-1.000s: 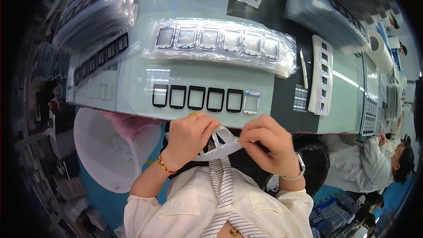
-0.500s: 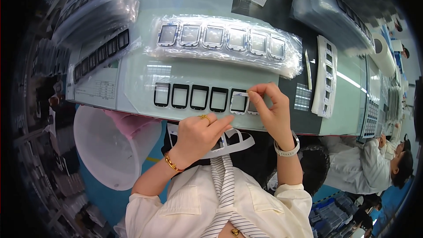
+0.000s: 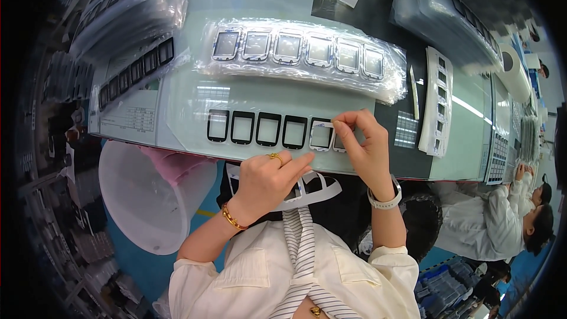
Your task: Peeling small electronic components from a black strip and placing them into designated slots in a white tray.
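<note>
My right hand pinches the upper right corner of a thin white-and-blue adhesive frame, which lies over the fifth black-edged panel in a short row. My left hand is curled below the row, its index finger reaching toward that panel's lower edge. A white strip with window cut-outs hangs from under the left fingers, below the table edge; the exact grip is hidden. Left of the adhesive frame lie several bare black-bordered panels. A further panel is partly covered by my right hand.
Beyond the row, a stack of clear plastic sleeves holds several framed panels. More sleeve stacks stand at the far left and far right. A white cut-out strip and a narrow blade-like tool lie right. Below stands a white bin; co-workers sit right.
Both my hands stay almost where they were, the right still pinching the adhesive frame's corner. The table scene shifts very slightly in view.
</note>
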The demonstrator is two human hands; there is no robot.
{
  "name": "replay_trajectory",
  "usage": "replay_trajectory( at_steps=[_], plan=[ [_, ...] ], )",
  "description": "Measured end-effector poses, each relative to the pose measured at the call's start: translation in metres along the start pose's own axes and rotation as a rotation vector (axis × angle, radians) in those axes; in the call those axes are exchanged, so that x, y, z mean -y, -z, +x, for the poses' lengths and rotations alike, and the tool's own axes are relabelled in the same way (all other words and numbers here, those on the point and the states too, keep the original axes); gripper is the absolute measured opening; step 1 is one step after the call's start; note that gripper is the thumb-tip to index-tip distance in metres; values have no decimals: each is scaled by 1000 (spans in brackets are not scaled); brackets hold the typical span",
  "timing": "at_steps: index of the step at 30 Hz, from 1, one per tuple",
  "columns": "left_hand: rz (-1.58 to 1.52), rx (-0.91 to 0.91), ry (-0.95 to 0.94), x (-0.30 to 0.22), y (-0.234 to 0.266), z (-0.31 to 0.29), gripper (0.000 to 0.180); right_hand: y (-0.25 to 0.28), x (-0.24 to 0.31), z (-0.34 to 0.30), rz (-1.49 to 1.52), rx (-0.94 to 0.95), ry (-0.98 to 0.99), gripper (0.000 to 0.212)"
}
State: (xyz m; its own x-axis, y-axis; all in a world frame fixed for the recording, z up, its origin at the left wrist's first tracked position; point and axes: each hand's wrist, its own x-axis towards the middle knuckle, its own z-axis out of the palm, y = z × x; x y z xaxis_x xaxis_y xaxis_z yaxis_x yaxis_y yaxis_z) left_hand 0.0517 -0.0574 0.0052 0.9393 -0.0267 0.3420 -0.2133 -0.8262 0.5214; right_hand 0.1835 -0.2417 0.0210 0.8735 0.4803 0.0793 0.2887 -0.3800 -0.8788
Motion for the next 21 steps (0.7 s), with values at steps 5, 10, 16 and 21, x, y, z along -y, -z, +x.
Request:
replay_trajectory(
  at_steps=[5,10,16,21],
  plan=[
    [22,-21,24,-1,-2,1,28,-2,-3,1,-19,-20,35,6],
    [20,-23,33,-2,-2,2,28,-3,-3,1,-25,-38,63,4],
    [11,-18,44,-4,-2,5,25,-2,-4,0,-32,-40,75,5],
    [16,-12,61,-5,0,4,23,-2,-5,1,-22,-28,91,6]
  ],
)
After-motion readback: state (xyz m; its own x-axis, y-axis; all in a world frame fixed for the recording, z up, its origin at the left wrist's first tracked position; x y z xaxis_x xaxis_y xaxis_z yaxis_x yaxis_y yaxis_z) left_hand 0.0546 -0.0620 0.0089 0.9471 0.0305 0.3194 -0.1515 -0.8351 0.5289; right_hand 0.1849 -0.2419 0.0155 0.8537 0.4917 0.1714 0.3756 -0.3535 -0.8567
